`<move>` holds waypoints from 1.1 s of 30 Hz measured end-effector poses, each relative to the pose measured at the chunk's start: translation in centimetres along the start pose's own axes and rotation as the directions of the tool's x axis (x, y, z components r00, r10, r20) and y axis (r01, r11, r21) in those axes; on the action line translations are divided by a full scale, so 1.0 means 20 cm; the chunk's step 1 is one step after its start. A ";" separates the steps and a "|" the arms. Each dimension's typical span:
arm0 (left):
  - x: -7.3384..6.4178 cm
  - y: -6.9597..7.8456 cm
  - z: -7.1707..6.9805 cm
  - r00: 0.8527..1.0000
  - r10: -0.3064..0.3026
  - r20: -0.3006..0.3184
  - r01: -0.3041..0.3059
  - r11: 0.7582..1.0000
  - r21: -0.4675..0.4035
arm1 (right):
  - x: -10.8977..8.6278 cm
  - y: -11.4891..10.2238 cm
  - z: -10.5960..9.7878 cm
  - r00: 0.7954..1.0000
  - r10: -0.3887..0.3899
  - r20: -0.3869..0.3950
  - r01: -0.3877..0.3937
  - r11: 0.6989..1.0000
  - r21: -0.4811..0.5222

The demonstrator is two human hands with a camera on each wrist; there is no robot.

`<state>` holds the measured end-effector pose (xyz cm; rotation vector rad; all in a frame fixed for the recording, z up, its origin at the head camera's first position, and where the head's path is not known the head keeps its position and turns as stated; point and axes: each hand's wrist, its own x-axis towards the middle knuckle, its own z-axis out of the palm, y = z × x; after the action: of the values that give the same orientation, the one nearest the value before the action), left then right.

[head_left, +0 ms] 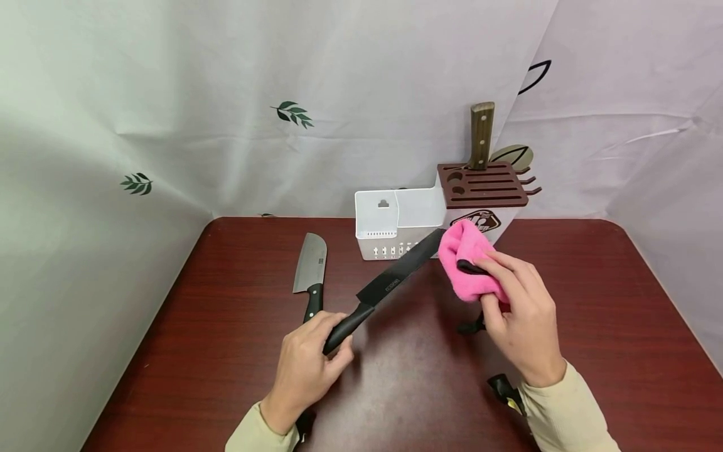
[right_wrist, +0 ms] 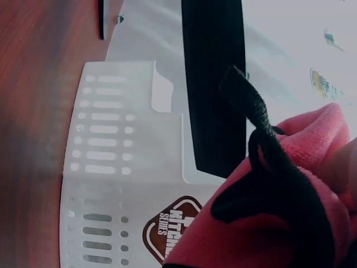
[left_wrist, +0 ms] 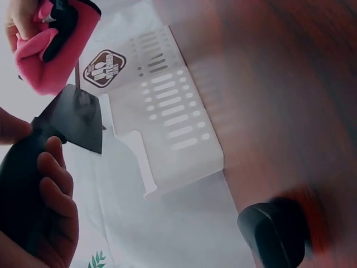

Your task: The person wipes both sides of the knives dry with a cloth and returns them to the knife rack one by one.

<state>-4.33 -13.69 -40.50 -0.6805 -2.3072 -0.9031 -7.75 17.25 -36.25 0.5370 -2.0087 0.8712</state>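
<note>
My left hand [head_left: 307, 364] grips the black handle of a black-bladed knife [head_left: 400, 271], which slants up to the right above the table. My right hand [head_left: 522, 314] holds a bunched pink cloth [head_left: 464, 263] with a black edge, close to the blade's far end. In the right wrist view the dark blade [right_wrist: 215, 84] stands beside the pink cloth [right_wrist: 245, 240]; whether they touch I cannot tell. To the left of the held knife lies a silver cleaver [head_left: 312, 267] with a black handle, partly behind my left hand.
A white knife rack [head_left: 415, 210] with a brown slotted top [head_left: 486, 185] stands at the table's back; a wooden-handled knife [head_left: 481, 135] is in one slot. Black objects lie near my right wrist, one a black end piece [head_left: 499, 386]. The red-brown table [head_left: 226, 376] meets white curtains.
</note>
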 end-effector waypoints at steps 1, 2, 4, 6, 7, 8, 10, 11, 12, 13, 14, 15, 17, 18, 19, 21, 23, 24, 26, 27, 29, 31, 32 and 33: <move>0.00 0.00 0.00 1.000 -0.009 0.003 0.009 1.000 -0.008 | 0.00 0.00 0.00 1.000 -0.012 -0.011 0.012 1.000 0.011; 0.00 0.00 0.00 1.000 -0.017 0.005 0.017 1.000 -0.021 | 0.00 0.00 0.01 1.000 -0.024 -0.018 0.025 1.000 0.020; 0.00 0.00 0.00 1.000 -0.028 0.003 0.028 0.999 -0.044 | 0.01 -0.01 0.02 0.998 -0.051 -0.037 0.053 0.998 0.041; 0.00 0.00 0.00 0.999 -0.034 -0.004 0.033 0.997 -0.070 | 0.01 -0.02 0.03 0.996 -0.074 -0.049 0.077 0.995 0.058; 0.00 -0.01 0.00 0.999 -0.037 -0.007 0.037 0.996 -0.081 | 0.01 -0.02 0.03 0.996 -0.081 -0.049 0.084 0.994 0.063; 0.00 -0.01 0.00 0.999 -0.042 -0.009 0.041 0.995 -0.092 | 0.02 -0.03 0.03 0.995 -0.087 -0.051 0.090 0.994 0.068; 0.00 -0.01 0.01 0.998 -0.059 -0.012 0.057 0.992 -0.111 | 0.02 -0.03 0.04 0.994 -0.095 -0.052 0.099 0.992 0.074; 0.00 -0.01 0.01 0.997 -0.072 -0.011 0.071 0.990 -0.119 | 0.02 -0.04 0.04 0.994 -0.098 -0.051 0.102 0.992 0.075; 0.00 -0.01 0.01 0.996 -0.088 -0.009 0.086 0.988 -0.125 | 0.02 -0.04 0.05 0.993 -0.103 -0.050 0.106 0.991 0.077; -0.01 0.00 0.00 0.995 -0.104 -0.005 0.102 0.986 -0.129 | 0.01 -0.05 0.05 0.993 -0.109 -0.048 0.112 0.990 0.080; -0.01 0.00 0.01 0.993 -0.115 -0.006 0.113 0.985 -0.134 | 0.01 -0.05 0.05 0.992 -0.117 -0.043 0.121 0.989 0.083; -0.01 0.00 0.01 0.992 -0.126 -0.005 0.124 0.983 -0.137 | 0.01 -0.05 0.06 0.991 -0.127 -0.033 0.129 0.988 0.084; -0.01 0.00 0.01 0.990 -0.143 -0.005 0.141 0.980 -0.138 | 0.00 -0.06 0.06 0.989 -0.150 -0.003 0.150 0.985 0.088; -0.01 0.00 0.01 0.989 -0.150 -0.005 0.148 0.979 -0.141 | 0.00 -0.06 0.06 0.986 -0.164 0.014 0.162 0.982 0.093; -0.01 0.00 0.01 0.988 -0.157 -0.007 0.154 0.977 -0.145 | 0.00 -0.06 0.07 0.983 -0.178 0.032 0.174 0.980 0.099; -0.01 0.00 0.01 0.985 -0.171 -0.011 0.167 0.973 -0.159 | -0.01 -0.07 0.07 0.976 -0.208 0.066 0.199 0.973 0.117; -0.02 0.00 0.01 0.983 -0.184 -0.016 0.178 0.968 -0.178 | -0.01 -0.07 0.08 0.967 -0.238 0.094 0.224 0.965 0.138; -0.02 0.00 0.01 0.982 -0.190 -0.017 0.183 0.965 -0.190 | -0.02 -0.08 0.09 0.961 -0.255 0.105 0.238 0.959 0.150; -0.02 0.01 0.02 0.980 -0.200 -0.017 0.192 0.958 -0.213 | -0.02 -0.08 0.10 0.948 -0.295 0.118 0.272 0.946 0.175; -0.02 0.01 0.02 0.978 -0.207 -0.012 0.199 0.953 -0.230 | -0.02 -0.08 0.11 0.942 -0.314 0.119 0.289 0.939 0.186; -0.02 0.01 0.02 0.975 -0.223 -0.001 0.216 0.941 -0.261 | -0.03 -0.09 0.12 0.930 -0.347 0.124 0.318 0.926 0.202; -0.02 0.02 0.02 0.971 -0.239 0.013 0.233 0.928 -0.290 | -0.04 -0.10 0.13 0.919 -0.375 0.123 0.345 0.914 0.213; -0.02 0.02 0.02 0.969 -0.248 0.020 0.242 0.921 -0.306 | -0.04 -0.10 0.14 0.914 -0.385 0.126 0.353 0.910 0.217; -0.02 0.02 0.02 0.966 -0.255 0.028 0.251 0.914 -0.320 | -0.05 -0.10 0.14 0.910 -0.392 0.135 0.358 0.908 0.218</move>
<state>-3.83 -13.25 -40.77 -0.5056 -2.2920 -1.4222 -7.42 13.83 -37.37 1.1053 -1.8931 0.7964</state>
